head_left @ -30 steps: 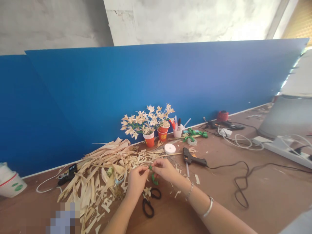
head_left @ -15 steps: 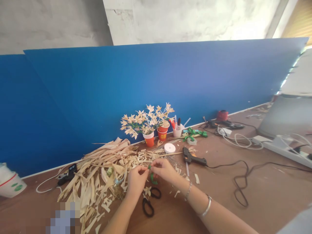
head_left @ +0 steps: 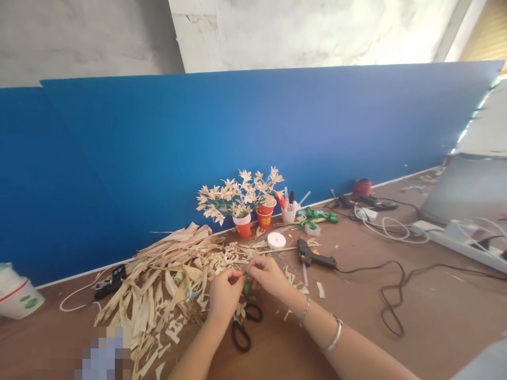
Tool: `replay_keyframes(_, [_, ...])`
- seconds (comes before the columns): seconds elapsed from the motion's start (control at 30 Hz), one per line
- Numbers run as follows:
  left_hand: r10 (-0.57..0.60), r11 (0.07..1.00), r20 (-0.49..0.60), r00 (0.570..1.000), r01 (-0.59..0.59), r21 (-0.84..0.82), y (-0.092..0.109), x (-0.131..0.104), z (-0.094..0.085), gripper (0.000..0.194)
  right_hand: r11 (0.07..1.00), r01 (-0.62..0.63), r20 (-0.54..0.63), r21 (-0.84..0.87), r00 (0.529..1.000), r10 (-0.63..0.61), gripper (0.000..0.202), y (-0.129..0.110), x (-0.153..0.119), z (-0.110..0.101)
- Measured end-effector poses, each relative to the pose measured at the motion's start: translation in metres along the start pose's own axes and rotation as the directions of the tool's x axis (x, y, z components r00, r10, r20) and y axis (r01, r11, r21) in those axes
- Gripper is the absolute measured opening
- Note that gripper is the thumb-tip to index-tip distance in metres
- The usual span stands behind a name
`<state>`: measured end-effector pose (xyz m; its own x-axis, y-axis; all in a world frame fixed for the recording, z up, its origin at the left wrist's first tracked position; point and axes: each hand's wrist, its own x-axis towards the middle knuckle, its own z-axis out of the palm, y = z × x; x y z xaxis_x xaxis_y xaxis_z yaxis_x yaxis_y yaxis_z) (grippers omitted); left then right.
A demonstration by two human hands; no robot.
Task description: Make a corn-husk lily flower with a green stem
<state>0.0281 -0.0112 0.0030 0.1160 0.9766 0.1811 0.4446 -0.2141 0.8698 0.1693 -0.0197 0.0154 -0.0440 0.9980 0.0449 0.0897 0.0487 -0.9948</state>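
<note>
My left hand [head_left: 224, 295] and my right hand [head_left: 270, 278] meet over the front of the table, fingertips pinched together. Between them is a thin green strip [head_left: 247, 289], its loose end hanging below the fingers; I cannot tell whether it is tape or ribbon. The fingers hide whatever else they may hold. Just below lie black-handled scissors [head_left: 241, 336], with a small cream flower [head_left: 240, 310] over their blades. A white roll [head_left: 276, 240] lies flat beyond my right hand.
Dry husks [head_left: 152, 295] heap up on the left. Behind stand flowers [head_left: 227, 196] in red paper cups [head_left: 243, 228] and a cup of pens [head_left: 289, 214]. A glue gun [head_left: 317, 255] with a trailing black cord [head_left: 390, 295] lies right, near a power strip [head_left: 463, 240].
My left hand has turned slightly and its fingertips have moved a little to the right, closer to my right hand. Less of the green strip shows above the fingers.
</note>
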Motion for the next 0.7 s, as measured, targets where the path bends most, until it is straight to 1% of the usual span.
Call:
replay_keyframes(0.17, [-0.014,1.000,0.051,0.999,0.014,-0.018,0.0033,0.0010,-0.0019,0.018,1.000,-0.014,0.025,0.008,1.000,0.014,0.011,-0.0023,-0.0002,-0.0031])
replay_keyframes(0.27, [0.007,1.000,0.079,0.997,-0.008,0.008,0.0033,0.0014,-0.0024,0.019,0.998,-0.052,0.038,0.035,0.998,0.050,0.010,-0.0010,0.0006,-0.0031])
replay_keyframes(0.4, [0.033,0.998,0.064,0.997,-0.036,0.055,0.0020,0.0015,-0.0021,0.017,0.995,-0.083,0.041,0.049,0.996,0.081,0.010,-0.0001,0.0019,-0.0019])
replay_keyframes(0.5, [0.015,0.999,0.076,0.997,-0.017,0.028,-0.0011,0.0030,-0.0012,0.014,0.997,-0.074,0.035,0.028,0.997,0.073,0.011,0.0007,0.0026,-0.0011])
replay_keyframes(0.6, [-0.010,1.000,0.115,0.993,0.012,-0.019,-0.0042,0.0051,-0.0008,0.013,0.998,-0.063,0.043,0.002,0.997,0.063,0.012,0.0024,0.0032,-0.0010])
replay_keyframes(0.7, [-0.039,0.997,0.154,0.987,0.048,-0.054,-0.0031,0.0054,-0.0016,0.012,0.998,-0.063,0.050,-0.026,0.997,0.064,0.014,0.0035,0.0038,-0.0025])
